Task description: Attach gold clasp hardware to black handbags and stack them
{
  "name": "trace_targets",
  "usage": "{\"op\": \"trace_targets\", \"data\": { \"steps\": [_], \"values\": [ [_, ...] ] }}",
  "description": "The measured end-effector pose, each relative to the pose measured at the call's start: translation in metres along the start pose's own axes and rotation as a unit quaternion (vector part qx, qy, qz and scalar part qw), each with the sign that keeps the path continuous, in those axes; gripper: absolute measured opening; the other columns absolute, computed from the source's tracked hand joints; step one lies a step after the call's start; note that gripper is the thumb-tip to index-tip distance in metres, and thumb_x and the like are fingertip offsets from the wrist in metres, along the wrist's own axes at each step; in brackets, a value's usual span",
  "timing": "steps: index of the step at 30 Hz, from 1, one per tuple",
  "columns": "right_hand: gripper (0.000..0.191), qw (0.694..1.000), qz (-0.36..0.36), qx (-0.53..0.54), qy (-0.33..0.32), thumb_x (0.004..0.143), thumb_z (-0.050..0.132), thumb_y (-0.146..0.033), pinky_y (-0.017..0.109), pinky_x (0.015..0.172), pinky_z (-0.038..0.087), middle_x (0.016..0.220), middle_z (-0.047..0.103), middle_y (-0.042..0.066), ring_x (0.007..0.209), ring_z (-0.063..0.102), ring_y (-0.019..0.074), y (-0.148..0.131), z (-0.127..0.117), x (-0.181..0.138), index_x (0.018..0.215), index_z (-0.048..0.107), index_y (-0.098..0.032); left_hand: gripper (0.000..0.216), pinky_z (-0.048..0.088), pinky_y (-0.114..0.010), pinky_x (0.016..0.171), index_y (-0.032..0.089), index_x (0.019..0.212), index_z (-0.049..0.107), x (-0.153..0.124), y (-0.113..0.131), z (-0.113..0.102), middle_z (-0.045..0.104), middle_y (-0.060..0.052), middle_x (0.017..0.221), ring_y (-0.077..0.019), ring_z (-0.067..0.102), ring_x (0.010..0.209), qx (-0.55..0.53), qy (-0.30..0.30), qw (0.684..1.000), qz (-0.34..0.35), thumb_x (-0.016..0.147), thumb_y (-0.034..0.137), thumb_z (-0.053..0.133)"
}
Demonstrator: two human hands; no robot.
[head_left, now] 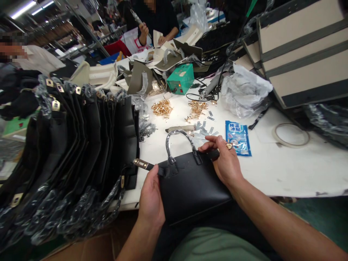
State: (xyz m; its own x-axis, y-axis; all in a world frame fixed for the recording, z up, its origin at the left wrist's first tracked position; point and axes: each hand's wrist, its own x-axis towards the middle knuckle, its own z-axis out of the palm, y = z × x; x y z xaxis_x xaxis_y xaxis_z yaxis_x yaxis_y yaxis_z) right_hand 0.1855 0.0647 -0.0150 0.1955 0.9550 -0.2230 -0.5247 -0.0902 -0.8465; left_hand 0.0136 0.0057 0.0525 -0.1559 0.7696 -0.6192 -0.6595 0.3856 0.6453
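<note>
A small black handbag [194, 188] rests against the table's front edge, above my lap. Its arched top handle [179, 135] is wrapped in clear plastic. My left hand [152, 197] grips the bag's left side, thumb in front and the other fingers hidden behind it. Beside that thumb, a black strap with a gold-coloured metal plate [141, 164] sticks out to the left. My right hand [227, 159] is closed around the upper right corner, its fingertips close to the handle's base. A small gold-coloured piece [229, 146] shows at this hand; whether it is a ring or a fitting, I cannot tell.
Several black bag pieces [92, 134] stand in a row at left. Gold-coloured fittings [162, 108] and flat metal plates [202, 130] lie on the white table [272, 174]. Behind are a green box [181, 79], a blue packet [237, 137], a tape roll [292, 135] and a co-worker [159, 21].
</note>
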Motion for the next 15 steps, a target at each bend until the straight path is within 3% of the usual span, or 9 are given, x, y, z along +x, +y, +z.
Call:
{"op": "trace_targets", "data": {
  "steps": [6,10,15],
  "values": [
    [0.043,1.0,0.004,0.004,-0.009,0.092,0.052,-0.058,0.036,0.082,0.051,0.073,0.068,0.001,0.074,0.067,0.0195,-0.001,0.0,-0.002,0.103,0.068,-0.02,0.048,0.048,-0.045,0.102,0.016,0.128,0.062,-0.006,0.001,0.003,0.075,-0.01,0.108,-0.028,0.069,0.104,0.006,-0.023,1.0,0.02,0.089,0.043,0.056],
    [0.041,1.0,0.009,0.018,-0.016,0.09,0.055,-0.058,0.036,0.08,0.051,0.071,0.067,0.0,0.073,0.067,0.0193,-0.002,0.001,-0.004,0.101,0.067,-0.02,0.05,0.048,-0.044,0.102,0.017,0.13,0.06,-0.009,0.0,0.006,0.073,-0.009,0.112,-0.027,0.068,0.105,0.014,-0.006,0.999,0.044,0.089,0.045,0.056],
    [0.041,0.999,0.001,0.035,-0.016,0.091,0.054,-0.058,0.034,0.077,0.051,0.069,0.066,0.0,0.07,0.065,0.0179,-0.002,0.001,-0.003,0.099,0.067,-0.02,0.045,0.049,-0.04,0.098,0.017,0.121,0.066,-0.01,-0.003,-0.008,0.074,-0.008,0.105,-0.0252,0.068,0.102,0.079,-0.003,0.993,0.089,0.089,0.047,0.057]
  ]
}}
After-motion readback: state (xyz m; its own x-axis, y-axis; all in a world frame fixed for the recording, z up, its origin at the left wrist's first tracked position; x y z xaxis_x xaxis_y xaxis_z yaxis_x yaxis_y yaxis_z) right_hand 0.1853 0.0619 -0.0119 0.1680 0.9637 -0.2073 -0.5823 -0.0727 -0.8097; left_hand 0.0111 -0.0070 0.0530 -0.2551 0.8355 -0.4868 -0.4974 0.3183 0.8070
